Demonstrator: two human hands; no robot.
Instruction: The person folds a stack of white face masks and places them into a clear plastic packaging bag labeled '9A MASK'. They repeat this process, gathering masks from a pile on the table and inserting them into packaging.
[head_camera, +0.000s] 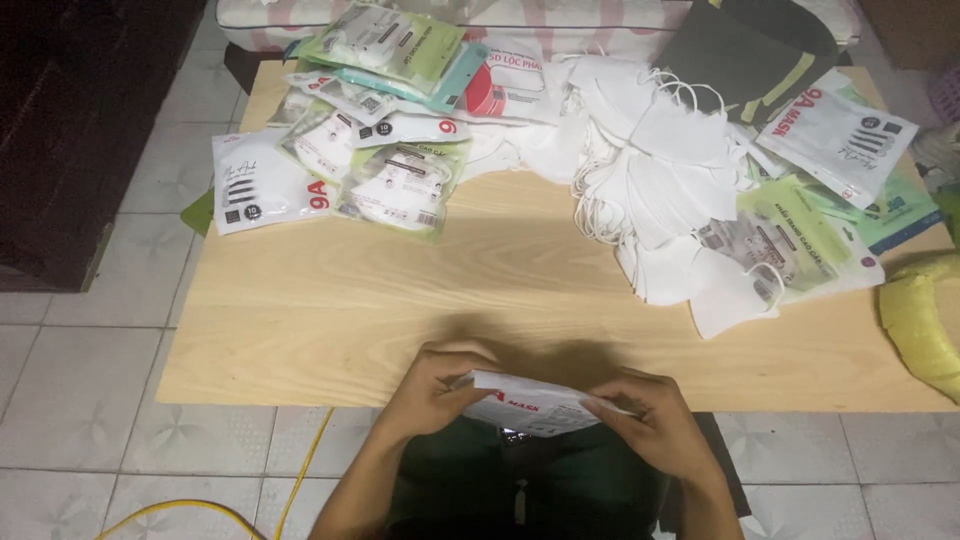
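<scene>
The white pouch (530, 402) sits between both hands, just off the near edge of the counter (330, 330) and over the person's lap, not resting on the wood. Its long axis runs left-right, roughly parallel w/ that near edge, w/ the left end tipped a bit higher. The left hand (432, 392) has fingers curled shut on the pouch's left end, thumb on top; the right hand (655, 415) pinches the right end the same way, fingers closed on it (neither hand is nearer, each has its own end). Whether the pouch is full or open can't be told from here. Taking the counter's near edge as ref: straight beyond it, in front of the hands, is a wide bare stretch of wood, the only open room. Farther back and left of that stretch lies a heap of sealed packets (370, 130), green-and-clear ones and white ones overlapping. Farther back and right is a pile of loose white masks (655, 170) w/ ear loops trailing, spilling onto more flat packets (830, 200) near the counter's right edge. A yellow bag (920, 320) sits at the right edge, partly cut off. Below the near edge on the left, a yellow cord (290, 480) runs over the tiled floor (80, 400).
</scene>
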